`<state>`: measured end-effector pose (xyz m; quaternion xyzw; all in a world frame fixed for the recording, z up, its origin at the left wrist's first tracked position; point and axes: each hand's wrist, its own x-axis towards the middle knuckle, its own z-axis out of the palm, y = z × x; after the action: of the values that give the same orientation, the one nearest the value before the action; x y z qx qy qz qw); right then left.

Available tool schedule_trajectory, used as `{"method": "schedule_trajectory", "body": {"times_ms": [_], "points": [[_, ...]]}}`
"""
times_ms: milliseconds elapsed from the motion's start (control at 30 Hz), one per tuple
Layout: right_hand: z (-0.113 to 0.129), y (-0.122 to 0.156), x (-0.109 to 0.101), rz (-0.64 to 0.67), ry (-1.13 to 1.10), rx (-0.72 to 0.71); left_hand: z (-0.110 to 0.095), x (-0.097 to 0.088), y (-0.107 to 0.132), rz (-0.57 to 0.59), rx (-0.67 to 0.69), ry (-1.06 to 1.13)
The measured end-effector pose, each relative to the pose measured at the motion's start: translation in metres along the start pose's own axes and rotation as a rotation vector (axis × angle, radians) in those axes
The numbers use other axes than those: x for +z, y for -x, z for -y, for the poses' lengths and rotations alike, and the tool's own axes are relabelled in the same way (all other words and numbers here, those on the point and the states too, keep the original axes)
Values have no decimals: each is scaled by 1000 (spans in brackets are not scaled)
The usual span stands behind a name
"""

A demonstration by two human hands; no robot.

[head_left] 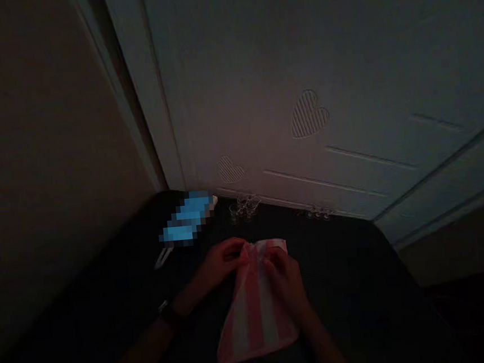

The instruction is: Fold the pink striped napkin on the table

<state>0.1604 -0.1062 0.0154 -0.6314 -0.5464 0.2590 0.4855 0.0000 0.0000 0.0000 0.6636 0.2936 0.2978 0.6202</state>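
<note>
Forearms (133, 349) nearest; left hand (227, 256), right hand (284, 274) pinch-closed on pink-striped cloth (254, 316) top; uneven pull could slip gathers.

Broad stripes of pink and white alternate down the cloth (254, 316). The worktop (349, 291) is near-black. The greyish panel (233, 80) bears 2 hearts (308, 116) hatched with fine parallel lines. The pixelated rectangle (189, 215) is bright blue; the wristband (174, 314) looks black, the left wall (42, 120) dim brown.

On the table (353, 285), item clusters (244, 205) lie behind the cloth (254, 310), a device (189, 215) to their left.
</note>
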Motion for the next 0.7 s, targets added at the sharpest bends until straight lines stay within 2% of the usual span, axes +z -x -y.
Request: {"method": "schedule_trajectory", "body": {"times_ms": [167,467,700], "points": [[-2,1,-2,2,14,28,-3,5,1,-25,1,4],[-3,1,-3,18,47,-81,-10,2,3,-24,14,-51],[-1,2,-6,6,111,-67,-11,4,1,-25,4,-24]]}}
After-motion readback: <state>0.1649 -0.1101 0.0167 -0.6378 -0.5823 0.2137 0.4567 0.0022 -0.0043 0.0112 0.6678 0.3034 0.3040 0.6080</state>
